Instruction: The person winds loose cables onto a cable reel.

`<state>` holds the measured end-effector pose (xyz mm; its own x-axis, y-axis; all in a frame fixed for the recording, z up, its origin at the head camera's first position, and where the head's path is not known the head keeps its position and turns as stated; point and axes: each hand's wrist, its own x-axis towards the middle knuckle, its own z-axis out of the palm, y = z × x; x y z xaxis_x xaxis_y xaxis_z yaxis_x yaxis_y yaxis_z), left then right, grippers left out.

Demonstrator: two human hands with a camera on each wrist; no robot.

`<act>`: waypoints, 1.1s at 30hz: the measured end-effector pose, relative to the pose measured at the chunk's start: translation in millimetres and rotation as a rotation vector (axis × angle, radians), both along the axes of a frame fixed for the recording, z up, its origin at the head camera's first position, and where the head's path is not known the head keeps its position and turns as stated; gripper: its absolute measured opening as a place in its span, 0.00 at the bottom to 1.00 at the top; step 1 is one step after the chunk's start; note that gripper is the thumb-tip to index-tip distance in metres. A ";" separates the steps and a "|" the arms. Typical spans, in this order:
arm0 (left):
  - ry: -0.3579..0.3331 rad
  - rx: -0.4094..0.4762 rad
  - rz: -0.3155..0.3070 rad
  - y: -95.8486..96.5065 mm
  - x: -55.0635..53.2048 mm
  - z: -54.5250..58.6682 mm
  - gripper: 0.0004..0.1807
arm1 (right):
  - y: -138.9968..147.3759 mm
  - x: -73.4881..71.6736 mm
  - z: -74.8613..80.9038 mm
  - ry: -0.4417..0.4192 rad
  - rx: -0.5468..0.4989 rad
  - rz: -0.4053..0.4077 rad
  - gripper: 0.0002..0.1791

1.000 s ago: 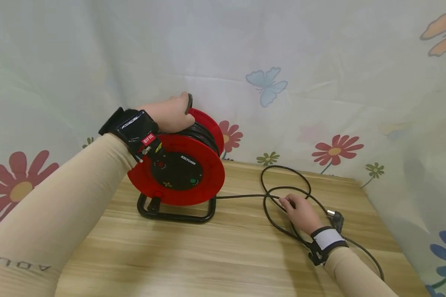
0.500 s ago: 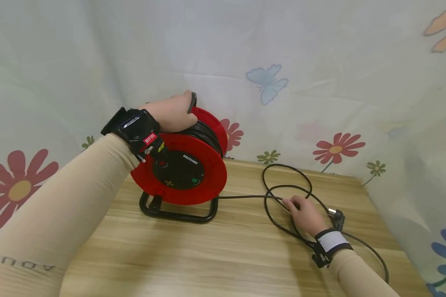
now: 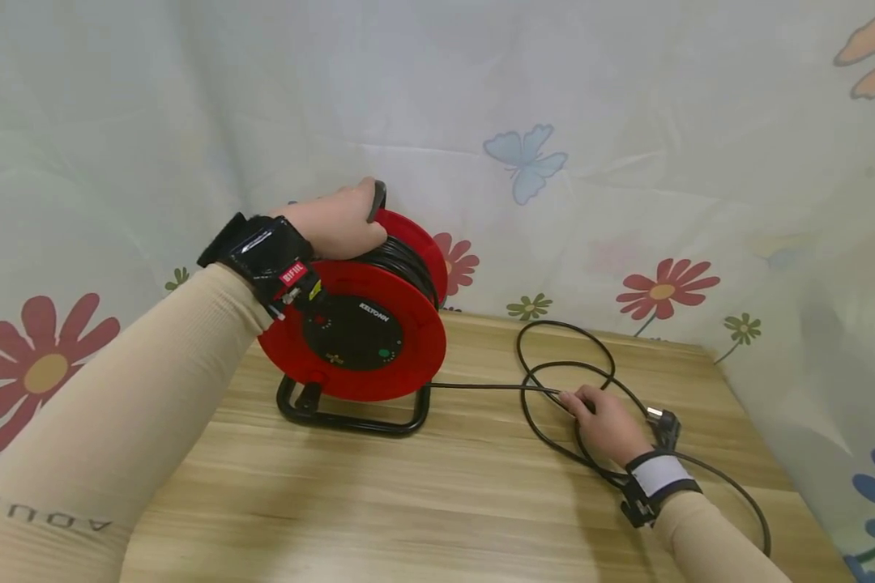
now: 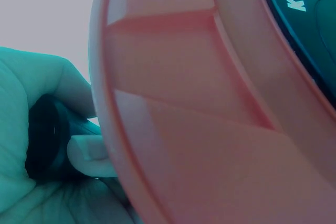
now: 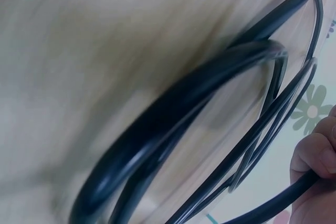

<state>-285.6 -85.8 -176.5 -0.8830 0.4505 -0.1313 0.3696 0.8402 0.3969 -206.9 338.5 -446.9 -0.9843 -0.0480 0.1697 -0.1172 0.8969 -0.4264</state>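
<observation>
A red cable reel (image 3: 416,344) with a black round face plate stands upright on its black tubular frame, at the left of the table. My left hand (image 3: 339,223) grips the black handle (image 3: 379,198) on top; the left wrist view shows the fingers and thumb curled round that handle (image 4: 50,140) beside the red flange (image 4: 173,77). Black cable (image 3: 481,386) runs from the reel's lower right side to my right hand (image 3: 608,425), which pinches it. In the right wrist view the cable (image 5: 278,203) passes into the fingers (image 5: 315,153). Loose cable loops (image 5: 173,98) lie around this hand.
The black plug (image 3: 667,427) with metal prongs lies right of my right hand. More cable (image 3: 744,490) curves towards the table's right edge. A crank knob (image 3: 308,398) sticks out at the reel's lower left. A flower-printed curtain (image 3: 408,97) rises behind the wooden table (image 3: 408,494).
The right hand has shifted slightly right and keeps its pinch on the cable. The whole view has drifted a little; the left hand keeps its grip on the reel's handle.
</observation>
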 end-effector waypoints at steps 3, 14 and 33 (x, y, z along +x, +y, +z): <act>0.007 0.001 -0.003 -0.8 -1.0 -0.5 0.28 | 2.6 1.3 -0.2 0.021 0.014 0.014 0.22; 0.023 0.010 -0.007 0.1 -2.4 -3.0 0.28 | 9.9 3.7 -3.5 0.036 0.030 0.019 0.20; 0.228 0.494 0.004 -55.6 41.4 -47.9 0.29 | 7.2 -0.9 -8.4 0.034 0.035 0.021 0.20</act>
